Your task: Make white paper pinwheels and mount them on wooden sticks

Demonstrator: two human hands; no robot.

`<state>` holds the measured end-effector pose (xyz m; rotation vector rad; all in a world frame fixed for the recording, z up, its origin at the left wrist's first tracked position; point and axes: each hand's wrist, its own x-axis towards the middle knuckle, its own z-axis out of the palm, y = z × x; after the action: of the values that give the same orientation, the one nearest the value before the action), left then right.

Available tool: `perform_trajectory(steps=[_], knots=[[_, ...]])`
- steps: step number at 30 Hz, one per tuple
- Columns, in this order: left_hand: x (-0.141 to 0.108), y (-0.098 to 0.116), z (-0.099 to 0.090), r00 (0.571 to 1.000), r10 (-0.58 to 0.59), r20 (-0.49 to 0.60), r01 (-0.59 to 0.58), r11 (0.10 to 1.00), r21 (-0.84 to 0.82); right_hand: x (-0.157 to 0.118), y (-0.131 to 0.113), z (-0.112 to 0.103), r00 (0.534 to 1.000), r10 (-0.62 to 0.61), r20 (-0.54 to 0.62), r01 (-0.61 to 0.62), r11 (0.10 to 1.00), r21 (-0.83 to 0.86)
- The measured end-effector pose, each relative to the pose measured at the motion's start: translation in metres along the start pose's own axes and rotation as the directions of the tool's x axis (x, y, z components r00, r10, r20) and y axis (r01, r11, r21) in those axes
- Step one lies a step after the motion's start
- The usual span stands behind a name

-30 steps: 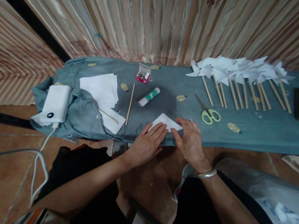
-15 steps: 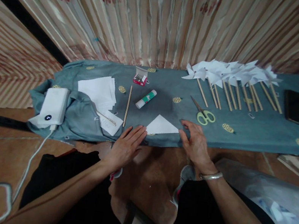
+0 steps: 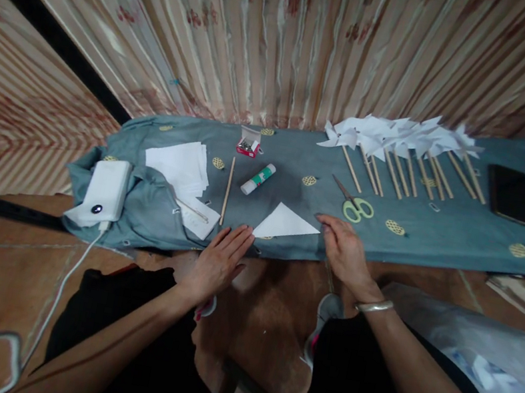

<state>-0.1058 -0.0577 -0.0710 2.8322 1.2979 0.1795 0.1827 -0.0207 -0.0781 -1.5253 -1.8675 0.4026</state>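
A white paper triangle (image 3: 283,223) lies on the green-grey cloth near the front edge. My left hand (image 3: 222,258) is flat with straight fingers, its fingertips touching the triangle's left corner. At the opposite corner, the thumb and forefinger of my right hand (image 3: 345,250) are pinched together on the paper's tip. A silver bangle is on that wrist. Beyond the paper lie a glue stick (image 3: 258,179) and a thin wooden stick (image 3: 227,190). Green-handled scissors (image 3: 356,207) rest past my right hand.
Several paper pinwheels (image 3: 394,138) on sticks lie at the back right, beside a black phone (image 3: 513,194). A small box of pins (image 3: 248,145) stands open. To the left are paper sheets (image 3: 179,165), a pen (image 3: 193,211) and a white power bank (image 3: 105,190) with a cable.
The fingers of my right hand have drawn closer together at the triangle's right corner. My left hand stays flat at the left corner. The whole view has shifted slightly.
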Motion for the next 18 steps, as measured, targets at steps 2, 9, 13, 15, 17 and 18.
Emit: perform_trajectory(steps=[2,9,13,15,17,18], knots=[[0.0,0.001,0.0,1.0,-0.004,0.002,0.004,1.0,-0.006,0.002,-0.001,-0.001,0.999,0.03,0.038,-0.032,0.997,0.067],[-0.003,0.004,0.004,0.999,-0.037,0.002,0.037,0.999,-0.04,0.007,-0.006,0.007,0.997,0.037,0.066,-0.049,0.981,0.187],[-0.003,0.007,0.003,0.998,-0.069,0.003,0.069,0.994,-0.086,0.008,-0.011,0.01,0.994,0.092,0.06,-0.103,0.969,0.223],[-0.003,0.008,0.003,0.996,-0.087,-0.001,0.086,0.988,-0.128,0.009,-0.013,0.011,0.989,0.124,0.074,-0.138,0.964,0.229],[-0.003,0.008,0.003,0.994,-0.105,-0.012,0.101,0.974,-0.203,0.011,-0.015,0.011,0.982,0.167,0.085,-0.183,0.948,0.26],[-0.003,0.008,0.003,0.993,-0.12,-0.021,0.111,0.96,-0.258,0.012,-0.015,0.011,0.978,0.191,0.088,-0.208,0.933,0.293]])
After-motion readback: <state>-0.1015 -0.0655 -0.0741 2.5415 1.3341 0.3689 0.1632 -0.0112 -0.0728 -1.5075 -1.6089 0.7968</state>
